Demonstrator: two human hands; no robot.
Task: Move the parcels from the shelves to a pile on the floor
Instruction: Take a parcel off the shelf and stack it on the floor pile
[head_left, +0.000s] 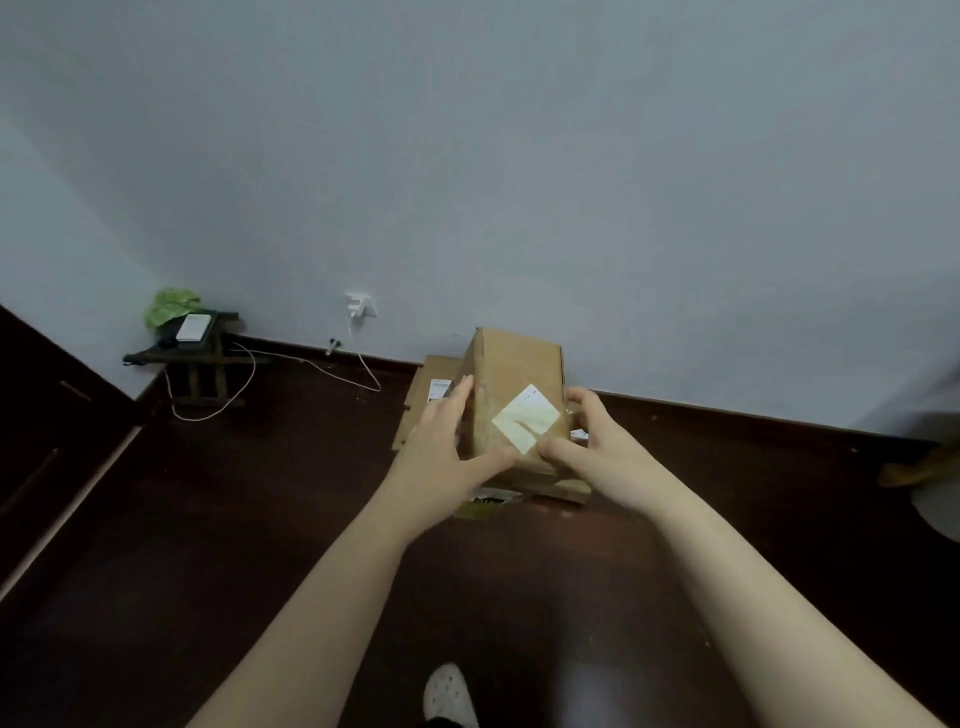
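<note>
A brown cardboard parcel (511, 382) with a pale torn label on its top is held between both my hands, over a pile of flatter cardboard parcels (427, 397) on the dark floor by the wall. My left hand (445, 441) grips its left side, fingers along the side and thumb on the near top edge. My right hand (589, 441) grips the right side, thumb on top by the label, fingers curled round the far right edge. Whether the parcel rests on the pile or hangs just above it cannot be told. No shelves are in view.
A small dark wooden stool (200, 358) with a white object and a green bag stands at the left by the wall. A white cable (311, 364) runs from a wall socket (360, 305) across the floor. My white shoe (449, 693) shows at the bottom.
</note>
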